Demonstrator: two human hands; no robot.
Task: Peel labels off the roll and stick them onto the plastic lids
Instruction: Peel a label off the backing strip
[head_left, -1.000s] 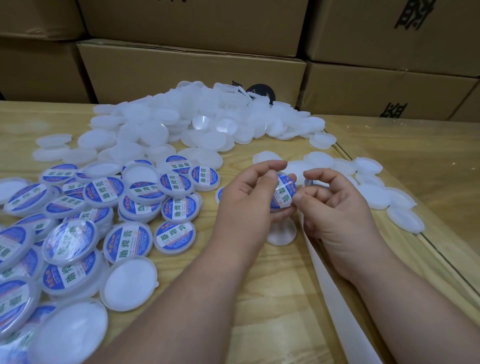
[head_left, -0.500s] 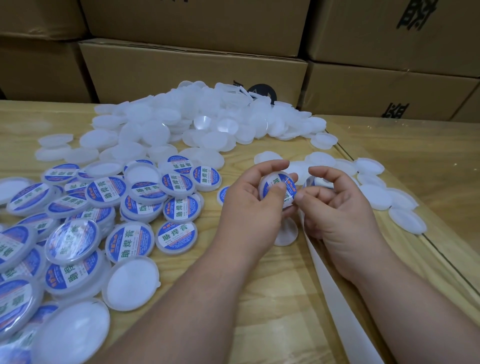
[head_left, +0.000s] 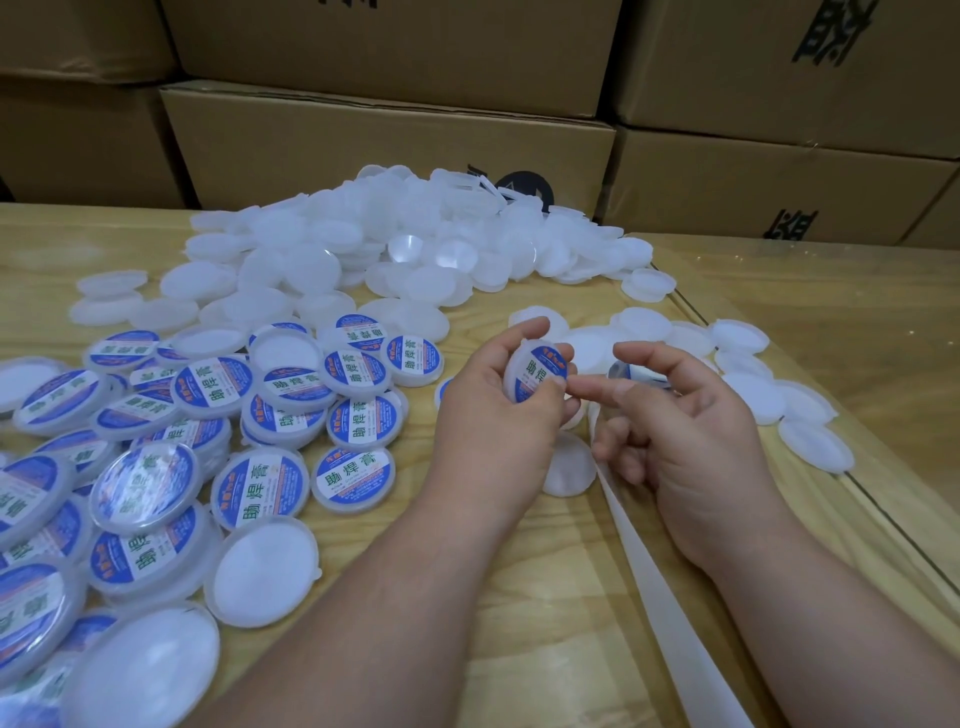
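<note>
Left hand (head_left: 493, 415) raised just above the table, forearm coming in from lower centre. Fingers curled round a labelled lid (head_left: 537, 374): forefinger over the top edge, thumb pressed on the lower part of the label face. Lid held on edge, tilted, blue-and-white face turned toward the camera and slightly right; the printed characters run top to bottom along the white band.

Right hand (head_left: 685, 431) beside it, palm turned left. Forefinger extended, its tip touching the left thumb at the lid's lower rim; thumb arched above, apart from the forefinger; remaining fingers loosely curled. Whether the lower fingers hold the backing strip I cannot tell. The label roll (head_left: 636, 373) shows as a small shiny patch behind the right forefinger, mostly hidden.

White backing strip (head_left: 660, 587) runs from under the right hand diagonally to the lower right edge of frame.

Surface: pale wood-grain table (head_left: 519, 597), a glossy sheet laid over its right part. Heap of blank lids (head_left: 363, 244) at back centre, more scattered right. Finished labelled lids (head_left: 260, 410) spread at left, some stacked, some face down. Stacked cardboard boxes (head_left: 389, 140) form the wall behind.
</note>
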